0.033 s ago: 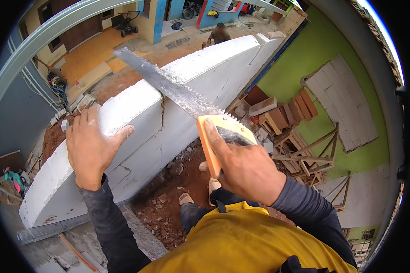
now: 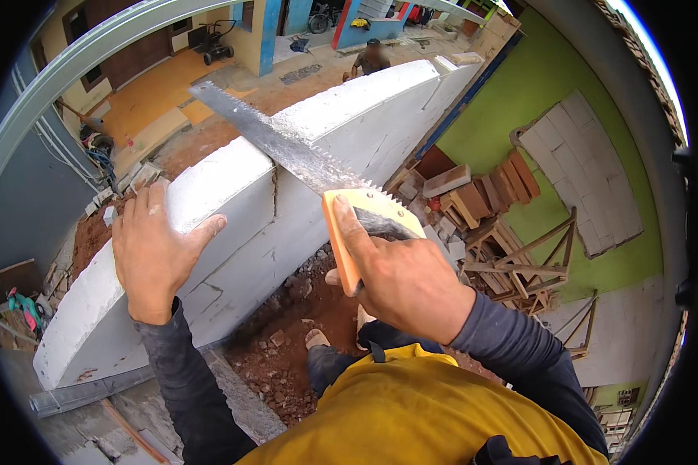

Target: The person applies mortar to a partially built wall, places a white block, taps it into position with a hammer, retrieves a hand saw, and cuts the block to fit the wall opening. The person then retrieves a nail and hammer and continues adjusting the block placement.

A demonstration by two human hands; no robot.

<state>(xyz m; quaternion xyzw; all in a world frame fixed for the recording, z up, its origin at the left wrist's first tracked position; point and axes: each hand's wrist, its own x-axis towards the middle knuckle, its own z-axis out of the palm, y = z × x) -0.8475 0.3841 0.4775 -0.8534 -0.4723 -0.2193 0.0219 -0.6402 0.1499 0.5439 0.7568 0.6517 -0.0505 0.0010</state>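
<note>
My right hand (image 2: 411, 279) is closed round the orange-and-cream handle of a handsaw (image 2: 287, 155), its index finger laid along the side. The dusty, toothed blade slants across the top of a white block wall (image 2: 225, 174), and its tip sticks out past the far side. Just below the blade, a dark vertical joint or cut runs down the wall's near face. Farther left, my left hand (image 2: 155, 256) rests over the wall's top edge, thumb spread from the fingers; its fingertips reach the far edge.
Rubble and red soil (image 2: 287, 325) lie round my feet. To the right are stacked bricks (image 2: 512, 182) and a wooden frame (image 2: 520, 271) beside a green wall (image 2: 597, 194). A metal channel (image 2: 93, 391) runs along the wall's lower left end. Beyond the wall is another person (image 2: 372, 58).
My right hand and the saw have shifted slightly to the left and away from me, the blade sliding farther across the wall. The left hand stays in place.
</note>
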